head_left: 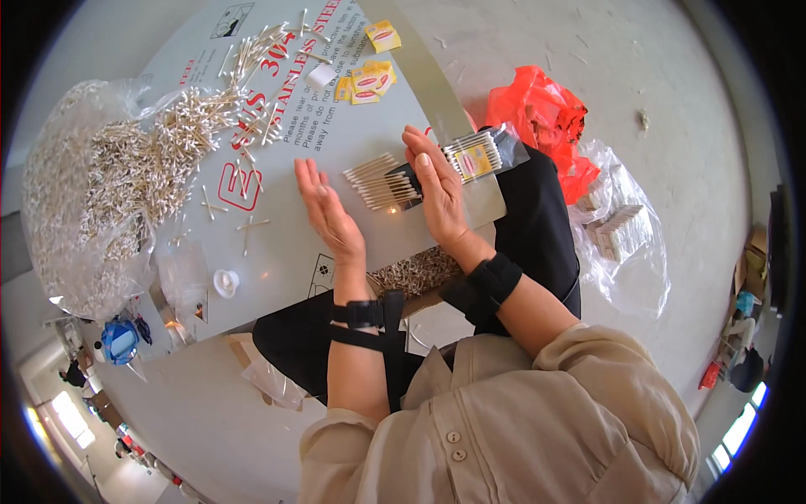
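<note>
My left hand (332, 220) is held edge-on above the table, fingers straight and nothing in it. Facing it, my right hand (438, 191) also has its fingers stretched out, at the right end of a loose row of cotton swabs (376, 180). The swabs lie side by side between my hands, partly across a small dark block (406, 183). Just beyond my right hand, a flat clear pack of cotton swabs (489, 148) with a yellow card (473, 163) lies at the table edge. My right fingers partly cover this pack; whether they touch it I cannot tell.
A big clear bag (63, 193) spills a heap of cotton swabs (138, 151) at the left. Yellow cards (369, 80) lie on the far side of the table. A small white round container (225, 283) stands nearer. Red (537, 109) and clear plastic bags (617, 231) are at the right.
</note>
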A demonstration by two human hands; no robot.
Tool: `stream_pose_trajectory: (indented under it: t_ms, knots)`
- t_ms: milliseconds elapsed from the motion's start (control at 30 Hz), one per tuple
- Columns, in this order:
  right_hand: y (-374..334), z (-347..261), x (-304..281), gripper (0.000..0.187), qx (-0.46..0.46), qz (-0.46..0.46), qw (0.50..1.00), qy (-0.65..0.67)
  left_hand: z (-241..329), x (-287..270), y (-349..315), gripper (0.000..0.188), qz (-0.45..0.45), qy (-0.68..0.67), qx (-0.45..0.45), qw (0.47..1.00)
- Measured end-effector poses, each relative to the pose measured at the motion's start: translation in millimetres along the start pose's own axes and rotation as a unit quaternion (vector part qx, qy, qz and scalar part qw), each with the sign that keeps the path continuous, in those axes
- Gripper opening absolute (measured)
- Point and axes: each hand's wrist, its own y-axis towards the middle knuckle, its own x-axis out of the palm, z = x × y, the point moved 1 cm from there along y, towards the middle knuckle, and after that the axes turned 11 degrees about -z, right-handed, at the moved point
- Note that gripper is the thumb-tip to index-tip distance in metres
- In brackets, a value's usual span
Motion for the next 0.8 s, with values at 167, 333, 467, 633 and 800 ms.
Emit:
stream_pose_trajectory:
  t_ms: [167,333,467,633,800]
  knots:
    - [16.8,4.9,-0.3,0.042,-0.011,-0.042,0.995,-0.087,-7.7,14.1,12.9,0.065,0.002,-0.141,-0.015,0.990]
    - [12.8,2.1,0.8,0.042,-0.012,-0.055,0.993,-0.107,-0.7,29.6,-1.8,0.067,-0.004,-0.148,-0.020,0.989]
    - [10.0,6.5,-2.1,0.040,-0.007,-0.027,0.997,-0.077,0.9,31.7,-5.1,0.063,0.019,-0.189,-0.027,0.981]
    - [23.4,-3.3,-5.3,0.039,-0.038,-0.027,0.989,-0.142,0.3,31.2,-4.7,0.061,0.044,-0.208,-0.033,0.977]
    - [33.1,-5.3,-7.0,0.039,0.027,-0.102,0.981,-0.161,0.7,34.5,-3.6,0.059,0.038,-0.174,-0.027,0.984]
